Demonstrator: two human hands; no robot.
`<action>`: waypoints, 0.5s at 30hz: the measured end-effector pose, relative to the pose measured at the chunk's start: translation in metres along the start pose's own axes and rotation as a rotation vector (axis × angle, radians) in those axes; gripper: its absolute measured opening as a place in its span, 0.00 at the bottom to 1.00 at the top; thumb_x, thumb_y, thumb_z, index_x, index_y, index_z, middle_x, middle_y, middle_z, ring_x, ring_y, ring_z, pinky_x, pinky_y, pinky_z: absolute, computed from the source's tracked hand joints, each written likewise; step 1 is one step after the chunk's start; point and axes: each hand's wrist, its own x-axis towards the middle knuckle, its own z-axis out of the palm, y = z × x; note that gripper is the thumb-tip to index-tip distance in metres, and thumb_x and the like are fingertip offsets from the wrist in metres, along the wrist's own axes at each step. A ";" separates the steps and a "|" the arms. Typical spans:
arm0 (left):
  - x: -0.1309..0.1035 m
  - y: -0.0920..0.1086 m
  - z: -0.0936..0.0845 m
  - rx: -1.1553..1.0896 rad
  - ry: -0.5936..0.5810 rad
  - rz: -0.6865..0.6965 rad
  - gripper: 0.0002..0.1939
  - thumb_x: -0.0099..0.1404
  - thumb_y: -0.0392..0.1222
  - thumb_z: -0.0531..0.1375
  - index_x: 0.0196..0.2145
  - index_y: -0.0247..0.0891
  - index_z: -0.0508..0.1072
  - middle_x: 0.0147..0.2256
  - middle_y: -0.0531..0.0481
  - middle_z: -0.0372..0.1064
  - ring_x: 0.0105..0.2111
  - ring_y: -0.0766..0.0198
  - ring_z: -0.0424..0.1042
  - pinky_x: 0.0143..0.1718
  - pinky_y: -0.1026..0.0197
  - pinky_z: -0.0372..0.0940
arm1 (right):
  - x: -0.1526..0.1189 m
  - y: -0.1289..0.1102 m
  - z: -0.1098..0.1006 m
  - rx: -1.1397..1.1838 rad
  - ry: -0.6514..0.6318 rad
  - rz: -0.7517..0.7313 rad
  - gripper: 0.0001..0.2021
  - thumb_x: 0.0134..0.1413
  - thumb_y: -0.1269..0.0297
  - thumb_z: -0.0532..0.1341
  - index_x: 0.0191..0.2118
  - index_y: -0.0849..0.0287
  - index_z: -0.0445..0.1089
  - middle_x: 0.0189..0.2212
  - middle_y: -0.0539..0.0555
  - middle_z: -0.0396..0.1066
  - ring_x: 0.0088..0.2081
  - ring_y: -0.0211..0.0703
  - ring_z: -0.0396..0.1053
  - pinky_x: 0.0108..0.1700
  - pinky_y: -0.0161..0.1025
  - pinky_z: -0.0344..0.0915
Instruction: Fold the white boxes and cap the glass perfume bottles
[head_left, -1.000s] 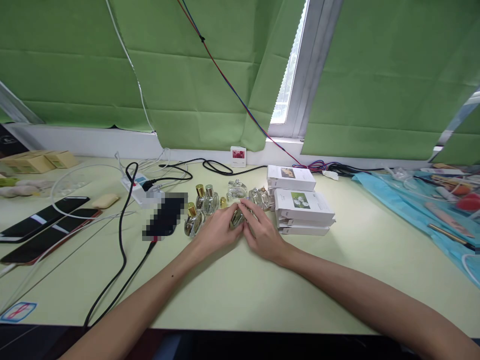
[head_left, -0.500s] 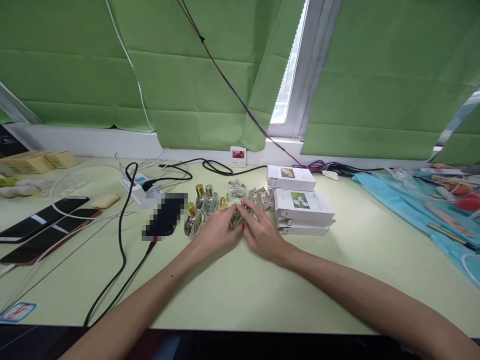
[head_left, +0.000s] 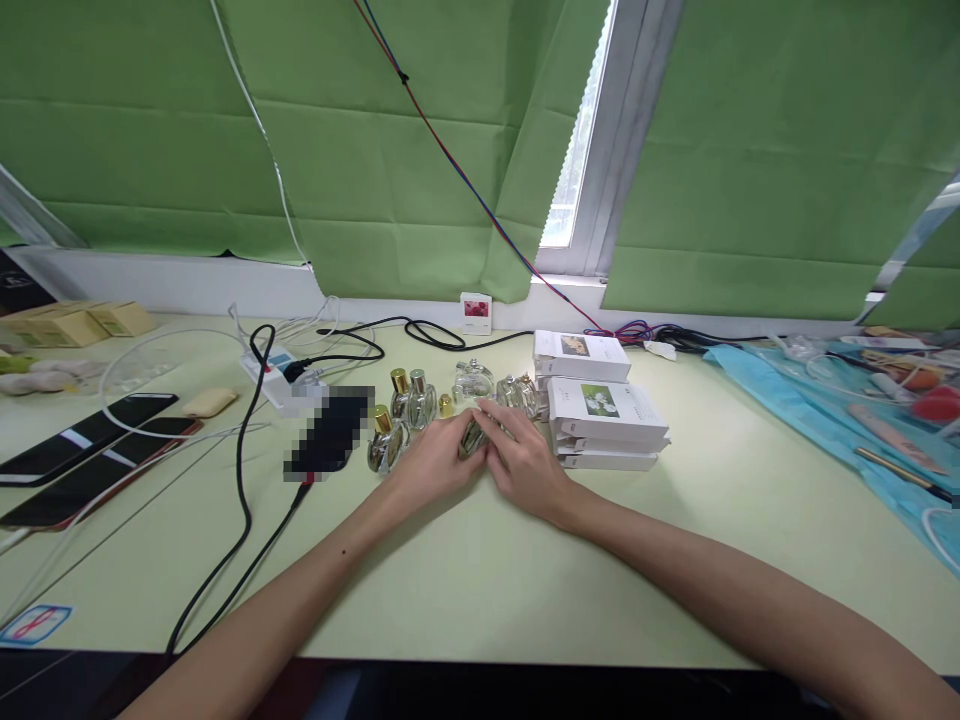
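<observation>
Between my two hands is a small glass perfume bottle (head_left: pixel 471 438), mostly covered by my fingers. My left hand (head_left: pixel 436 458) closes on it from the left, and my right hand (head_left: pixel 526 464) from the right, with the fingertips of both meeting over its top. Just left of my left hand stand glass bottles with gold caps (head_left: pixel 382 422) and a silver-capped bottle (head_left: pixel 420 400). A clear glass bottle (head_left: pixel 474 380) sits behind my hands. More glass bottles (head_left: pixel 517 396) stand beyond my right fingers, and a small gold cap (head_left: pixel 446 405) shows beside my left hand.
White boxes with flower pictures (head_left: pixel 609 408) are stacked right of my hands. A partly pixelated phone (head_left: pixel 334 430) with a black cable lies left, near a white power strip (head_left: pixel 274 380). Two more phones (head_left: pixel 90 440) lie farther left. Blue sheeting (head_left: pixel 817 420) holds clutter at right.
Both hands stay in almost the same place around the bottle. My right fingers have shifted very slightly; nothing else has visibly moved.
</observation>
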 end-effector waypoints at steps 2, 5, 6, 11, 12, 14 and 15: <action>0.000 0.000 0.000 0.002 0.002 0.003 0.14 0.68 0.46 0.55 0.48 0.39 0.70 0.34 0.47 0.75 0.30 0.55 0.74 0.30 0.59 0.61 | 0.000 0.000 0.000 0.000 0.000 0.003 0.31 0.63 0.79 0.53 0.70 0.58 0.57 0.63 0.63 0.66 0.61 0.54 0.67 0.60 0.55 0.71; 0.000 0.000 0.000 0.005 0.004 0.006 0.14 0.68 0.45 0.55 0.48 0.39 0.70 0.33 0.47 0.75 0.30 0.55 0.74 0.31 0.59 0.61 | 0.001 -0.001 -0.001 -0.002 0.004 0.008 0.30 0.63 0.79 0.53 0.69 0.57 0.59 0.62 0.63 0.67 0.60 0.54 0.68 0.59 0.55 0.71; 0.000 0.000 0.000 0.006 0.004 0.006 0.13 0.68 0.45 0.55 0.48 0.38 0.70 0.33 0.47 0.75 0.30 0.55 0.74 0.31 0.59 0.61 | 0.002 -0.001 -0.001 -0.004 0.005 0.010 0.29 0.63 0.79 0.53 0.68 0.57 0.60 0.62 0.63 0.67 0.60 0.54 0.68 0.59 0.55 0.71; -0.001 -0.001 0.001 -0.005 0.003 0.001 0.13 0.68 0.45 0.55 0.47 0.39 0.70 0.34 0.47 0.75 0.29 0.56 0.73 0.29 0.59 0.60 | 0.003 -0.002 -0.002 -0.021 0.020 0.004 0.26 0.63 0.79 0.53 0.65 0.60 0.64 0.61 0.63 0.68 0.59 0.53 0.70 0.59 0.54 0.71; -0.001 -0.001 0.001 -0.005 0.002 -0.001 0.13 0.68 0.45 0.56 0.47 0.39 0.70 0.34 0.47 0.75 0.29 0.56 0.73 0.29 0.60 0.60 | 0.003 -0.002 -0.002 -0.023 0.022 0.002 0.26 0.63 0.79 0.53 0.65 0.60 0.64 0.61 0.63 0.68 0.59 0.53 0.70 0.59 0.54 0.71; -0.001 -0.001 0.001 0.000 -0.001 -0.002 0.13 0.68 0.45 0.56 0.47 0.39 0.70 0.32 0.48 0.74 0.28 0.57 0.72 0.29 0.60 0.59 | 0.003 -0.002 -0.003 -0.024 0.028 0.000 0.27 0.62 0.79 0.53 0.65 0.59 0.64 0.61 0.63 0.69 0.58 0.53 0.70 0.58 0.54 0.72; -0.001 -0.001 0.001 0.002 -0.004 0.000 0.13 0.68 0.45 0.55 0.47 0.39 0.70 0.32 0.48 0.74 0.28 0.57 0.72 0.29 0.60 0.59 | 0.003 -0.001 -0.003 -0.023 0.029 -0.001 0.27 0.62 0.79 0.53 0.65 0.60 0.64 0.61 0.63 0.69 0.58 0.53 0.70 0.58 0.53 0.72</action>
